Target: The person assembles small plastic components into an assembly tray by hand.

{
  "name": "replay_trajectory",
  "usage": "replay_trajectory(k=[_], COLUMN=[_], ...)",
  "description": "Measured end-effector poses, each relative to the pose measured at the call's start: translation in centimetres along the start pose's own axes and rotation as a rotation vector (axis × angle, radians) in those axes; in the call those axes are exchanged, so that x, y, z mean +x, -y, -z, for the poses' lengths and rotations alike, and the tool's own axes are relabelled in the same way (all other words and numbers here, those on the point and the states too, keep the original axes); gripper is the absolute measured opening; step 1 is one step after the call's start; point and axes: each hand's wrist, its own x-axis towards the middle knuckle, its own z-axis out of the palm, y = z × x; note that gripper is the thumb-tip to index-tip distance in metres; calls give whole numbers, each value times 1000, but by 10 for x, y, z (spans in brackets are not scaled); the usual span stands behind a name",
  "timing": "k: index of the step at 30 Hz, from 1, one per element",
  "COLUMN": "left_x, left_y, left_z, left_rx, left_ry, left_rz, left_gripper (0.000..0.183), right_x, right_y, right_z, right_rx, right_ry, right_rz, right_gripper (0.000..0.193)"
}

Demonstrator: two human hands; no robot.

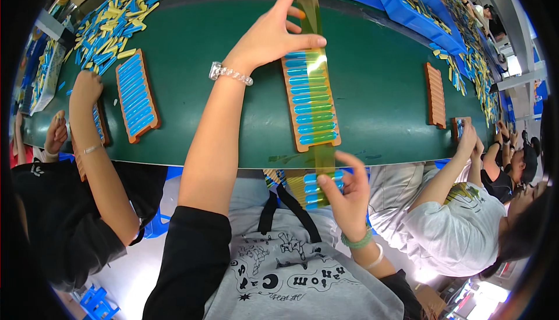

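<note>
A long strip of clear yellow tape lies lengthwise over an orange-brown grooved rack on the green table. Slim blue pieces fill the rack's grooves. At the strip's far end my left hand holds the tape, its fingertips showing through it and the thumb near the rack's far edge. My right hand has the near end between thumb and fingers, just past the table edge. Under that hand, a row of more blue pieces with yellowish ones beside it sits at my lap, partly hidden.
A heap of loose blue and yellow pieces covers the far left. Another filled rack lies left, a bare-looking rack right. A blue bin stands far right. Co-workers' hands work close on both sides.
</note>
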Motion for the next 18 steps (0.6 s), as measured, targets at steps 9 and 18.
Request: replay_trajectory(k=[9,18], left_x=[1,5], left_y=[-3,3], left_z=[3,2], left_rx=[19,21], left_ry=[-221,-307], left_rz=[-1,-66], left_gripper=[109,111], right_x=[41,46], right_y=[-3,3], right_z=[2,8], right_rx=[-187,-193], right_ry=[145,214], right_rz=[227,32], right_gripper=[23,27])
